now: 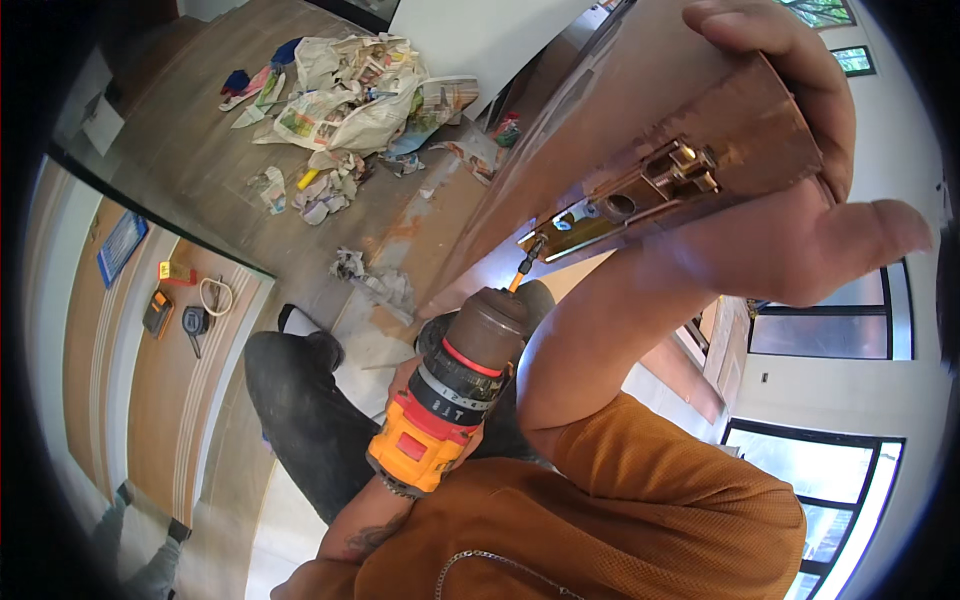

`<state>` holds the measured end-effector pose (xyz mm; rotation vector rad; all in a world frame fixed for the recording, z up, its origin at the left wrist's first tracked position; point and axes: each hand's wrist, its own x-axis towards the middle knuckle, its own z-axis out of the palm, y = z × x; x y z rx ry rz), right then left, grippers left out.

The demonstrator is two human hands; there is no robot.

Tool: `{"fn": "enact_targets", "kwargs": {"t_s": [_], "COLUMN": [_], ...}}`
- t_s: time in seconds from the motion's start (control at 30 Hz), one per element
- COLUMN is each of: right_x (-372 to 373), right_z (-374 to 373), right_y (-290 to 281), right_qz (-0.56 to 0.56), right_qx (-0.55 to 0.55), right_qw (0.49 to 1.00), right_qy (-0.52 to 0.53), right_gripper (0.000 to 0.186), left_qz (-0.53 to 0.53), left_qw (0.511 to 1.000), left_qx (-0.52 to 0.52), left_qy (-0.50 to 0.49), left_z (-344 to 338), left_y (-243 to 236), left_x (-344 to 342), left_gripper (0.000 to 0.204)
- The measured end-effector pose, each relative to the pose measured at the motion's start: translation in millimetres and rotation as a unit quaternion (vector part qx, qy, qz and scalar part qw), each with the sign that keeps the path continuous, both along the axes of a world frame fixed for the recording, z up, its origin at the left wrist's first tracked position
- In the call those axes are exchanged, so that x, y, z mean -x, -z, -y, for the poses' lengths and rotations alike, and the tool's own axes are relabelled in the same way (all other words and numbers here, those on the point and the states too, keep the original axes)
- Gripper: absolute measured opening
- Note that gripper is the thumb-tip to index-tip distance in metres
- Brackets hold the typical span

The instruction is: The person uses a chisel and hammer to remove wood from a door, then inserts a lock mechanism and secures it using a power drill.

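In my left hand is an orange-and-red cordless drill, my fingers wrapped round its body, mostly hidden behind it. Its bit reaches up to one end of a brass-coloured lock plate, by a screw. That plate is set in the narrow edge of a brown door panel, which stands tilted. A round hole and a metal latch part show along the plate. My right hand grips the panel's upper end, fingers curled over the corner and thumb stuck out to the side.
Crumpled newspaper and a plastic bag lie on the wooden floor ahead. At the left, a wooden panel bears a tape measure, an orange-and-black tool and a blue packet. My bent knee is below the door panel.
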<state>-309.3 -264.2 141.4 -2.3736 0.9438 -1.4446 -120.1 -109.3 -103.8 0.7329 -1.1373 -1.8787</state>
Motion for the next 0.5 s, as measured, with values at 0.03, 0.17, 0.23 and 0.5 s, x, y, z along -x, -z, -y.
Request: {"fn": "enact_targets", "kwargs": {"t_s": [0.03,0.17,0.23,0.5], "right_x": [2,-3,7,8], "right_z": [0,10,1,3], "right_y": [-3,0,-22,-22], "right_qz": [-0.020,-0.079,-0.124,-0.165], "right_qx": [-0.012,-0.069,-0.089,-0.140], "right_qw": [1.000,0.994,0.988,0.975], "right_qy": [0.007,0.004,0.032,0.056], "right_gripper": [0.101,0.101,0.101,0.101], "left_qz": [0.047,0.319,0.241,0.312], "left_qw": [0.999,0.946,0.950,0.946], "left_qx": [0.019,-0.036,0.195,-0.026], "left_qy": [0.006,-0.040,0.046,0.088], "left_z": [1,11,7,24], "left_y": [0,-29,-37,-54], "left_x": [-2,-19,-34,-37], "left_gripper": [0.023,0.037,0.045,0.046]}}
